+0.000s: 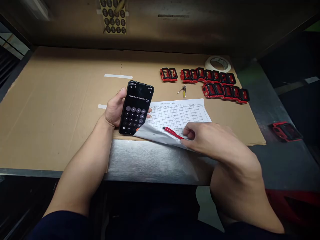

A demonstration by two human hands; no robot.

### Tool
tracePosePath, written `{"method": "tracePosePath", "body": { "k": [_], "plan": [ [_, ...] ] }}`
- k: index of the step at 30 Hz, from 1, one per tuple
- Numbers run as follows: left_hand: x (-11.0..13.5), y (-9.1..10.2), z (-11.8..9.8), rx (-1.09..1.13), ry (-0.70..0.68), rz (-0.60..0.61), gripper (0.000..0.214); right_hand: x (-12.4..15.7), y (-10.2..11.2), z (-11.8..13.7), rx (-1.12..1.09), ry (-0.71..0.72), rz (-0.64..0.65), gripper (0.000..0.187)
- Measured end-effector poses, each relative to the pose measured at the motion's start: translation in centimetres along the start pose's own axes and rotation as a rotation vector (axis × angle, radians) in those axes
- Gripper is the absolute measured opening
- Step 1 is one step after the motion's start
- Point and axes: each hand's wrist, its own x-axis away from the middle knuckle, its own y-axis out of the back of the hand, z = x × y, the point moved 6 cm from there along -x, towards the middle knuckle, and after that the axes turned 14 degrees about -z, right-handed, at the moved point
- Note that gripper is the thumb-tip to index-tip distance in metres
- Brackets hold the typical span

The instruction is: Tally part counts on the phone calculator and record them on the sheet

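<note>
Red-and-black moulded parts (212, 83) lie in rows on the cardboard sheet (50, 110). My left grip (115, 108) closes round a black smartphone (136, 108) showing a totalled sum; my right grip (210, 140) pinches a red pen (171, 132) over a grid form (180, 115), its entries seemingly too faint to judge.

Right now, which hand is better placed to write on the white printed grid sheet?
Probably the right hand: its fingers already hold the slim red pen over the white printed grid sheet. The left hand is busy holding the black smartphone, which shows a calculator.
</note>
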Motion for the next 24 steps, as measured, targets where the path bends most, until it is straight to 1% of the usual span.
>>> {"method": "tracePosePath", "body": {
  "k": [4,6,7,9,11,12,13,14,15,16,19,21,22,23,24],
  "plan": [
    [0.1,0.1,0.0,-0.003,0.005,-0.025,0.095,-0.1,-1.1,1.0,0.057,0.079,0.097,0.007],
    [0.1,0.1,0.1,-0.004,0.012,-0.031,0.095,-0.2,-0.9,1.2,-0.036,0.08,0.103,0.007],
    [0.1,0.1,0.1,-0.006,0.016,-0.033,0.094,-0.3,-0.5,1.1,-0.141,0.064,0.078,0.008],
    [0.0,0.1,0.1,-0.014,0.022,-0.04,0.092,-0.6,0.7,0.6,-0.476,-0.014,-0.061,0.009],
    [0.0,0.1,0.1,-0.019,0.023,-0.047,0.091,-0.8,1.8,0.2,-0.92,-0.106,-0.251,0.013],
    [0.0,0.1,0.1,-0.02,0.022,-0.048,0.091,-0.9,1.8,0.2,-1.145,-0.149,-0.315,0.016],
    [0.0,0.0,0.1,-0.021,0.021,-0.046,0.091,-1.1,1.5,0.6,-1.341,-0.187,-0.336,0.018],
    [0.0,0.0,0.1,-0.022,0.02,-0.041,0.09,-1.3,0.9,1.2,-1.492,-0.225,-0.308,0.019],
    [0.0,-0.1,0.1,-0.023,0.018,-0.035,0.09,-1.6,0.1,2.1,-1.593,-0.273,-0.248,0.019],
    [0.1,-0.1,0.1,-0.025,0.017,-0.029,0.088,-1.8,-0.8,3.1,-1.646,-0.321,-0.169,0.018],
    [0.1,-0.1,0.1,-0.029,0.017,-0.023,0.086,-2.1,-3.4,5.3,-1.683,-0.473,0.015,0.018],
    [0.2,0.1,-0.1,-0.028,0.018,-0.032,0.088,-1.8,-4.6,6.1,-1.682,-0.522,0.1,0.016],
    [0.2,0.2,-0.2,-0.027,0.018,-0.043,0.09,-1.6,-5.0,6.3,-1.675,-0.524,0.125,0.018],
    [0.3,0.3,-0.3,-0.026,0.018,-0.057,0.091,-1.4,-5.3,6.4,-1.657,-0.515,0.116,0.021],
    [0.3,0.3,-0.4,-0.026,0.017,-0.073,0.091,-1.3,-5.5,6.4,-1.617,-0.491,0.073,0.023]
  ]
}}
